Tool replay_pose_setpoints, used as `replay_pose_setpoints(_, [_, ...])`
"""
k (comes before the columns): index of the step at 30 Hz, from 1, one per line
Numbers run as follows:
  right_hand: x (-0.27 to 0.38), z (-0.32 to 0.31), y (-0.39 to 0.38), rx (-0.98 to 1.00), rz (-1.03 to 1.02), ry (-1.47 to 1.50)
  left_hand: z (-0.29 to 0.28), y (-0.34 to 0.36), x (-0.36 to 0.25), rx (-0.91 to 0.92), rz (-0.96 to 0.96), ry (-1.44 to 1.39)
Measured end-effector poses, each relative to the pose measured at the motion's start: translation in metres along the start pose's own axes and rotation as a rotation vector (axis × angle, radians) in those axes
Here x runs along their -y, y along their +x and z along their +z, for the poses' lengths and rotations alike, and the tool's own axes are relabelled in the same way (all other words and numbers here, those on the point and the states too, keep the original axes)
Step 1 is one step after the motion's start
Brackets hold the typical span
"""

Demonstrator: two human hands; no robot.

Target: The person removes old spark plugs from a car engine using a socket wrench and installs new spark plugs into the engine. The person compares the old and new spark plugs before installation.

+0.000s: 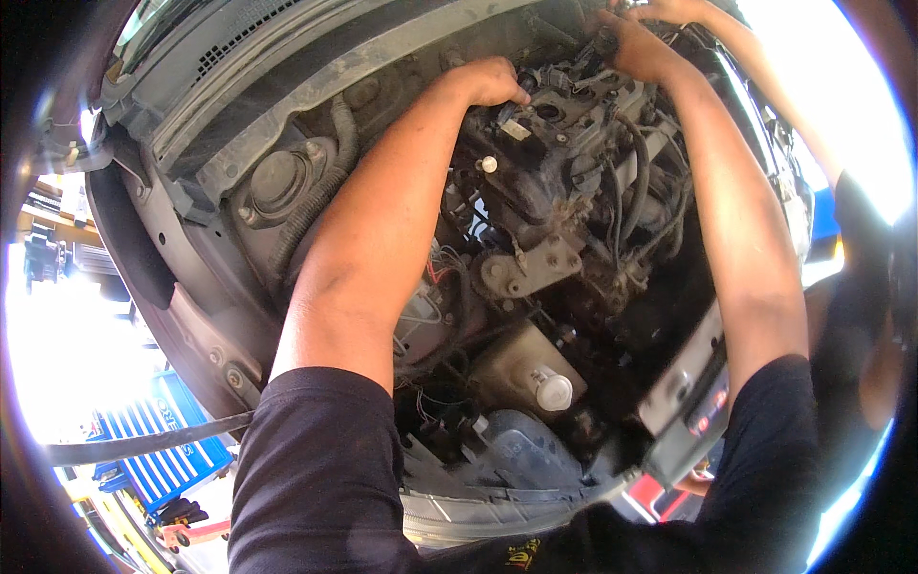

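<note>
Both my arms reach over an open engine bay to the far side of the engine. My left hand is closed at the engine's top left, thumb and fingers curled round a dark part mostly hidden under them. Just below it sits a small pale connector. At the engine's far right end my right hand is closed too, its fingertips at a dark part beside some hoses. What each hand grips is hidden. Another person's hand works right beside my right hand.
A coolant reservoir with a white cap stands near me, beside the headlight housing. A ribbed hose runs along the strut mount. At the left, a black strap crosses in front of a blue tool cabinet. A co-worker's dark sleeve is at the right.
</note>
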State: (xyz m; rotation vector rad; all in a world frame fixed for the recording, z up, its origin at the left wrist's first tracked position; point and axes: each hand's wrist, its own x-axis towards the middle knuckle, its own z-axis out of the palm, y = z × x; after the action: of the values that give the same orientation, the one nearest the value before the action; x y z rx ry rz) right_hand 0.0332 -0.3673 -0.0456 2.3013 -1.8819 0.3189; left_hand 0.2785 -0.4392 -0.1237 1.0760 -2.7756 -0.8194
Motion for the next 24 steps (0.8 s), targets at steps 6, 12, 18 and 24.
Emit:
replay_pose_setpoints(6, [-0.001,0.01,-0.029,-0.29,0.118,-0.01,-0.003,-0.008,-0.007,0.001,-0.047,0.046])
replay_pose_setpoints(12, [-0.03,0.009,-0.037,-0.569,0.393,0.29,-0.002,-0.002,-0.003,0.009,-0.003,0.067])
replay_pose_setpoints(18, [-0.009,0.03,-0.004,-0.359,0.318,0.26,-0.002,-0.003,0.003,0.01,-0.016,0.075])
replay_pose_setpoints(24, [-0.019,0.062,0.032,-0.179,0.388,0.18,-0.006,-0.006,-0.008,0.011,-0.006,0.097])
